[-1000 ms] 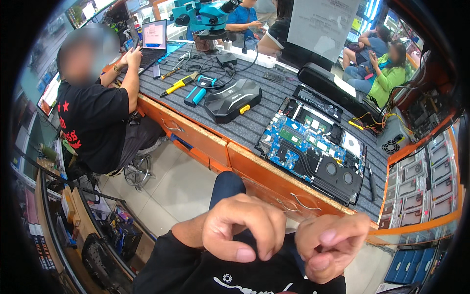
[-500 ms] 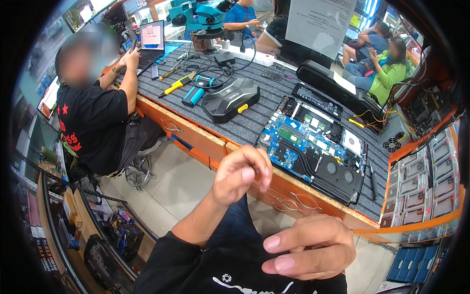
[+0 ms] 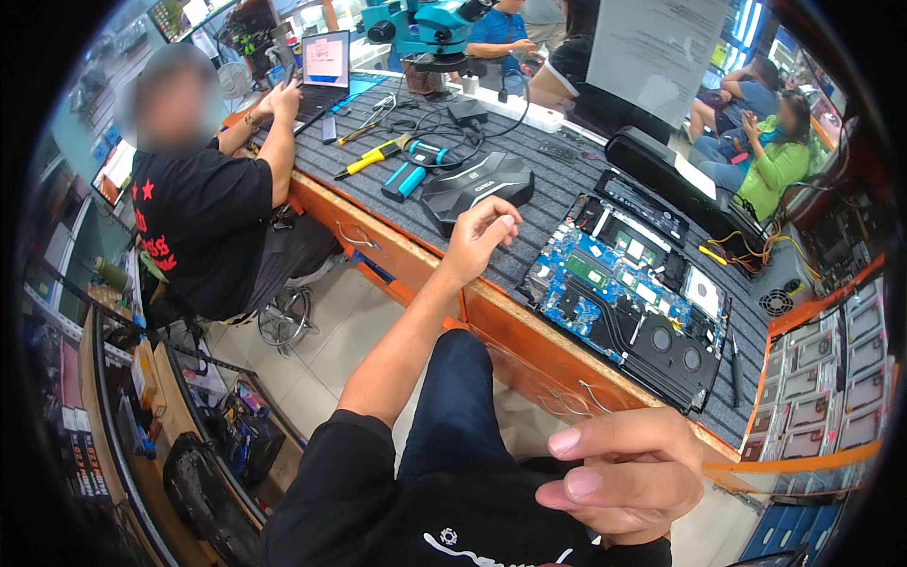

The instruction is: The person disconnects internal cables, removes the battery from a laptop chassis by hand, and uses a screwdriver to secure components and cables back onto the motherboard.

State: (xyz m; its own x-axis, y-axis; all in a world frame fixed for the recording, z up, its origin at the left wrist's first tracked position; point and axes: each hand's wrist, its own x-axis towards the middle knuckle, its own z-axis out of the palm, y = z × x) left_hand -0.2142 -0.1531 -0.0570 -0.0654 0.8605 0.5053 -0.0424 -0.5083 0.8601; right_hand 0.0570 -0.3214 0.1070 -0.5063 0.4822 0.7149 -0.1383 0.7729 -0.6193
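My left hand (image 3: pixel 482 238) reaches over the bench edge with loosely bent fingers and nothing visible in them. It overlaps the near right corner of a black hard case (image 3: pixel 465 192); whether it touches the case cannot be told. Close in front of my chest is my right hand (image 3: pixel 638 472), its fingers bent, a gap between the two nearest fingertips, no object visible there. To the right of my left hand lies an opened laptop (image 3: pixel 605 283), showing a blue circuit board and two round fans. A dark slim tool (image 3: pixel 736 373) rests by its right side.
Left of the case lie a yellow-and-black tool (image 3: pixel 364 163), a teal-and-black device (image 3: pixel 404 180) and cables. A teal microscope (image 3: pixel 425 33) stands behind. Another person (image 3: pixel 203 217) sits at the left with a phone. The bench edge (image 3: pixel 557 342) runs before me, drawers below.
My left hand has moved forward and up over the bench edge to the case. My right hand stays low and close. The view has shifted, so the bench appears farther right.
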